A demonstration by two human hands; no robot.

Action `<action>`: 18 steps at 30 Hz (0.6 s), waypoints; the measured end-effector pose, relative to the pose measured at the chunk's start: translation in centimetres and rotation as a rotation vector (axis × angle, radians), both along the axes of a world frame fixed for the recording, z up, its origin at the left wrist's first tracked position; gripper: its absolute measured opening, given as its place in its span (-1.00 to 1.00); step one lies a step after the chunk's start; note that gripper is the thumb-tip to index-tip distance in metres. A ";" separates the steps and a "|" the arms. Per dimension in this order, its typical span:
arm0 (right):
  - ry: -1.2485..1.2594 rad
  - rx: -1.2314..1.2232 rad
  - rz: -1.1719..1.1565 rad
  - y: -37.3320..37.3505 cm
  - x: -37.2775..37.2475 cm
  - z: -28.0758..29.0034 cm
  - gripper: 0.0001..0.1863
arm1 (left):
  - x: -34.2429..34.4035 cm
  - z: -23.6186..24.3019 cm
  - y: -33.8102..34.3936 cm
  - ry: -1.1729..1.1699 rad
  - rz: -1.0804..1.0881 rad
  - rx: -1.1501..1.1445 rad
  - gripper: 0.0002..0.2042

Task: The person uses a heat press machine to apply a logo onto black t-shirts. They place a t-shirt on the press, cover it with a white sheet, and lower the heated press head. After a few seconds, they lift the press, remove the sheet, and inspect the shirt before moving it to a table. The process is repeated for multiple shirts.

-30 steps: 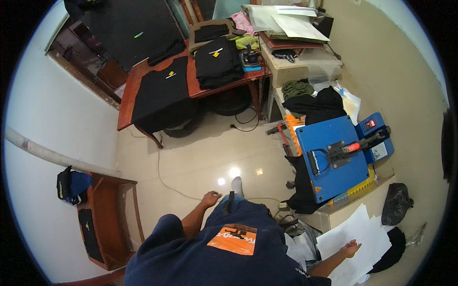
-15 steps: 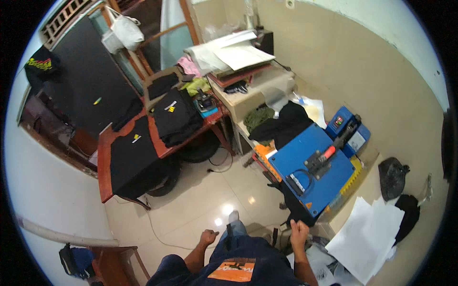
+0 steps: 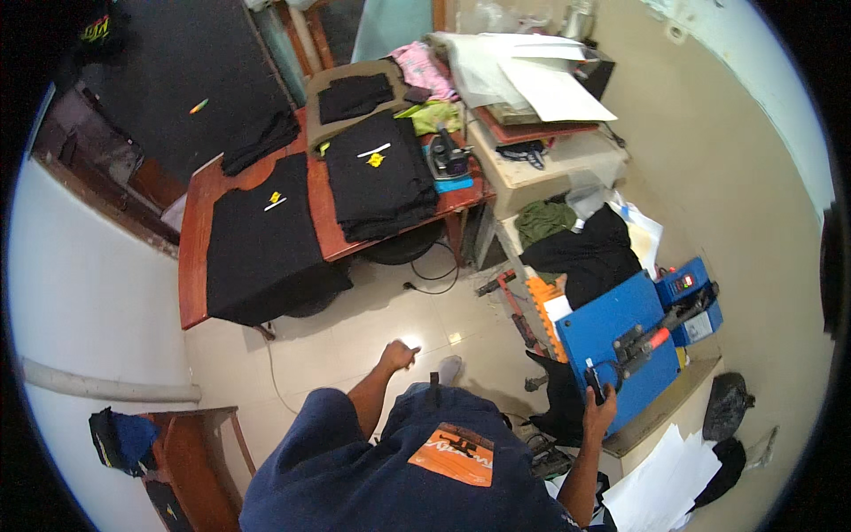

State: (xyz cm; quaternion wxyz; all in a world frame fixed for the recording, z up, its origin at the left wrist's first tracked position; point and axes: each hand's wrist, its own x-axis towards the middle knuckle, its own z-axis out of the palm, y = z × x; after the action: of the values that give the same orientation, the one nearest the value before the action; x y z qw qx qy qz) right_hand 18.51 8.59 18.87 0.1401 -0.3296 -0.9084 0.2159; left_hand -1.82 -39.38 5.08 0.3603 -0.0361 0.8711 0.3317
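My right hand is at the near edge of the blue heat press, its fingers around the black front handle. The press's lever with a red-orange part lies across its top. My left hand hangs in front of my body over the floor, loosely curled with nothing seen in it. A black T-shirt is spread on the red-brown table at the left. Beside it sits a stack of folded black shirts.
An iron stands on the table's right end. White paper sheets top a pile on the cabinet. More paper lies at lower right. Cables trail on the floor. A wooden chair is at lower left.
My right hand has moved forward from beside my body onto the press's front handle. My left hand has shifted slightly forward. The view has turned, and the table appears closer.
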 end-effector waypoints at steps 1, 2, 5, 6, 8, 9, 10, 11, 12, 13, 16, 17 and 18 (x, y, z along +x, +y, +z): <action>-0.109 0.023 0.052 -0.1 -0.8 -0.6 -0.37 | -2.0 0.9 -0.3 0.066 -0.002 0.084 -0.52; -0.208 0.129 0.083 -0.1 -1.4 -1.2 -0.34 | -3.7 1.6 -0.3 0.032 0.063 0.049 -0.52; -0.442 0.205 -0.072 -0.2 -2.1 -2.3 -0.36 | -6.4 2.8 -1.4 0.049 0.175 0.116 -0.53; -0.400 0.179 -0.086 -0.2 -2.1 -2.6 -0.36 | -6.6 2.8 -1.9 0.041 0.186 0.109 -0.53; -0.294 0.179 -0.101 -0.4 -2.1 -2.9 -0.38 | -6.4 1.9 -2.9 0.004 0.214 0.104 -0.55; -0.284 0.203 -0.102 -0.5 -2.2 -3.0 -0.40 | -6.0 1.2 -3.4 -0.019 0.230 0.097 -0.56; -0.305 0.212 -0.112 -0.6 -2.3 -3.1 -0.42 | -5.3 0.3 -4.1 -0.047 0.225 0.104 -0.57; -0.324 0.243 -0.139 -0.8 -2.5 -3.2 -0.44 | -4.4 -0.7 -4.6 -0.053 0.199 0.069 -0.59; -0.318 0.226 -0.148 -0.9 -2.7 -3.3 -0.47 | -3.6 -1.9 -5.2 -0.109 0.214 0.033 -0.60; -0.309 0.233 -0.173 -1.0 -2.9 -3.3 -0.50 | -2.5 -3.1 -5.8 -0.154 0.217 0.009 -0.61; -0.228 0.237 -0.227 -1.4 -3.4 -3.4 -0.61 | 0.0 -6.1 -8.3 -0.014 -0.460 -0.168 -0.64; -0.268 0.243 -0.267 -1.5 -3.6 -3.4 -0.62 | 0.8 -6.8 -8.9 0.018 -0.598 -0.221 -0.55; -0.284 0.264 -0.299 -1.6 -3.6 -3.4 -0.63 | 1.4 -7.3 -9.4 0.045 -0.586 -0.180 -0.60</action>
State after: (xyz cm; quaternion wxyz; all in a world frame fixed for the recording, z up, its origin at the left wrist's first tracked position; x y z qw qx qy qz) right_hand 14.86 7.02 15.42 0.0833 -0.4661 -0.8805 0.0236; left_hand -0.43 -48.79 -2.19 0.4165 0.1924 0.8781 0.1357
